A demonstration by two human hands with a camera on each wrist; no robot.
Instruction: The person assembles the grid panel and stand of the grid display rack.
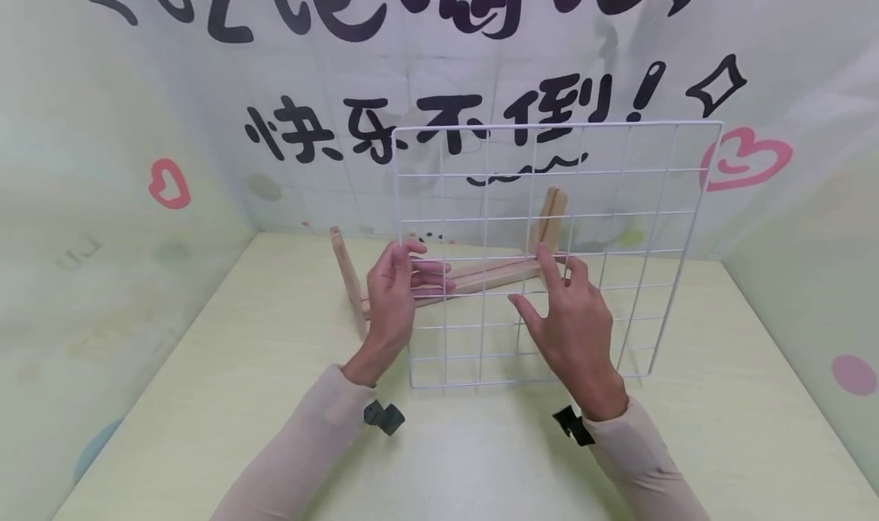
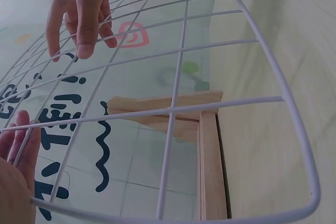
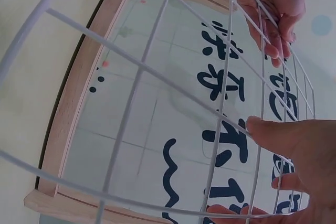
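Note:
A white wire grid panel (image 1: 507, 293) stands upright in front of me, its lower edge close to the tabletop. My left hand (image 1: 391, 296) holds its left edge, with the fingers reaching behind the wires. My right hand (image 1: 575, 323) is at the middle of the panel, thumb spread away from the fingers and fingertips right at the wires. Behind the panel lies a wooden frame (image 1: 494, 277), a long grooved bar with a short upright piece at each end. The right-hand wooden piece (image 2: 157, 108) shows through the wires in the left wrist view.
The pale yellow tabletop (image 1: 206, 399) spreads out on both sides and in front. A printed cloth backdrop (image 1: 309, 193) with large black characters rises behind the table and along the sides. Small dark clips (image 1: 384, 417) sit at both cuffs.

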